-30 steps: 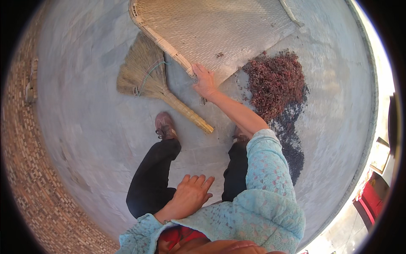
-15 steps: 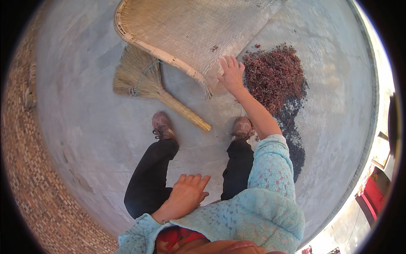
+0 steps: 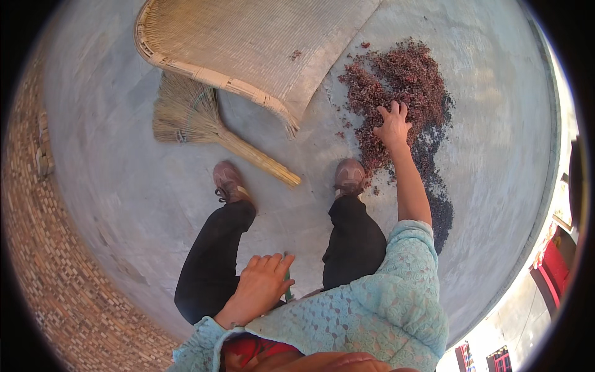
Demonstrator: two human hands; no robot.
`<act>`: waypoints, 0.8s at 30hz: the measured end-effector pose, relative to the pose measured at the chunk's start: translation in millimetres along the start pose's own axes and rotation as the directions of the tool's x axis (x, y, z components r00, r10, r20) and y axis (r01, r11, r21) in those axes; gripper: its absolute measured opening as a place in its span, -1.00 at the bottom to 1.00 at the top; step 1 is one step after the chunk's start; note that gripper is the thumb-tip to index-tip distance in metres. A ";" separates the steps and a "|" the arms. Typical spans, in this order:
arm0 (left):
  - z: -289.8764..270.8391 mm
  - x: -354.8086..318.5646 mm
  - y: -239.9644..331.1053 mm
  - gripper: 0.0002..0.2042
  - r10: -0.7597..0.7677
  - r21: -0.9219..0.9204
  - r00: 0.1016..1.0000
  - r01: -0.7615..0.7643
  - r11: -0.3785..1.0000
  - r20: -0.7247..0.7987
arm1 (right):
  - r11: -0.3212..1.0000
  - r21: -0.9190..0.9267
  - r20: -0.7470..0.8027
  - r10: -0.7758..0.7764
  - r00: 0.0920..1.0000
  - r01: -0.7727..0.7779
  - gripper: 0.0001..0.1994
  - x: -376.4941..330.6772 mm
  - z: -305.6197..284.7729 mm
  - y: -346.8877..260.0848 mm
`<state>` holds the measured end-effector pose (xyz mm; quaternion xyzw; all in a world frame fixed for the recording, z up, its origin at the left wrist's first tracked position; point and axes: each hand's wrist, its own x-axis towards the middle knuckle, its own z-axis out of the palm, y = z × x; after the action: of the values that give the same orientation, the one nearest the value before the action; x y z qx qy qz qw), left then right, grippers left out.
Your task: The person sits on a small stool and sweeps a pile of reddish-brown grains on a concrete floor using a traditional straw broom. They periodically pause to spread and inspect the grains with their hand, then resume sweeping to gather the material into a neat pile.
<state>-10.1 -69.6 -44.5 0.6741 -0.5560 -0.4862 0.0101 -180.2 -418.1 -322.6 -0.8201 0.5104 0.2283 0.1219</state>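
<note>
My right hand (image 3: 394,127) reaches down with spread fingers onto a heap of small dark-red dried husks or berries (image 3: 406,77), holding nothing that shows. Against the heap's near right side lies a strip of tiny black seeds (image 3: 439,211). To the left stands a wide woven scoop-shaped basket (image 3: 248,43), a thick bound rim along its near side and a small reddish clump on its weave. My left hand (image 3: 263,282) rests close to my lap, palm down, its fingers stretched out. Beside that hand, part of a green object (image 3: 289,279) shows, too covered to name.
A straw broom (image 3: 198,115) lies left of my feet, its bristles partly beneath the basket's rim. My brown shoes (image 3: 351,177) stand apart on the grey concrete floor (image 3: 124,204). Brick paving (image 3: 68,279) borders the floor on the left.
My right hand has moved from the basket's near right corner rightward and nearer, onto the red heap. The heap's near left part looks more spread out. My left hand stays near my lap.
</note>
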 end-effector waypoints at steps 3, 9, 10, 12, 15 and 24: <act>1.5 3.2 -1.5 -0.48 0.007 0.004 1.000 -0.007 1.000 0.000 | 0.999 0.038 -0.034 0.018 0.999 -0.017 -0.36 -31.2 13.2 11.7; 5.7 4.9 -2.5 -0.48 -0.022 0.001 0.999 0.022 1.000 0.036 | 0.982 0.185 -0.296 0.032 0.955 0.024 -0.03 -87.7 61.5 50.9; 6.5 5.3 -3.1 -0.48 -0.028 0.002 0.999 0.028 1.000 0.045 | 0.968 0.252 -0.348 0.089 0.933 0.002 0.02 -89.2 64.4 53.6; 5.5 5.4 -0.6 -0.48 -0.048 0.002 0.997 0.048 0.999 0.054 | 0.921 0.388 -0.440 0.206 0.874 -0.022 0.11 -85.4 70.0 60.5; 6.7 8.3 -1.9 -0.48 -0.040 -0.003 0.997 0.040 0.999 0.069 | 0.844 0.515 -0.350 0.366 0.862 -0.149 0.24 -61.2 87.6 77.8; 11.8 10.8 -3.3 -0.50 -0.036 0.027 0.998 0.035 0.999 0.043 | 0.939 0.333 -0.221 0.167 0.961 -0.087 0.12 -27.1 28.9 -24.9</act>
<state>-16.5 -70.3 -59.5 0.6731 -0.5505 -0.4934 -0.0196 -175.4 -373.1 -334.9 -0.7764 0.6039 0.0468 0.1740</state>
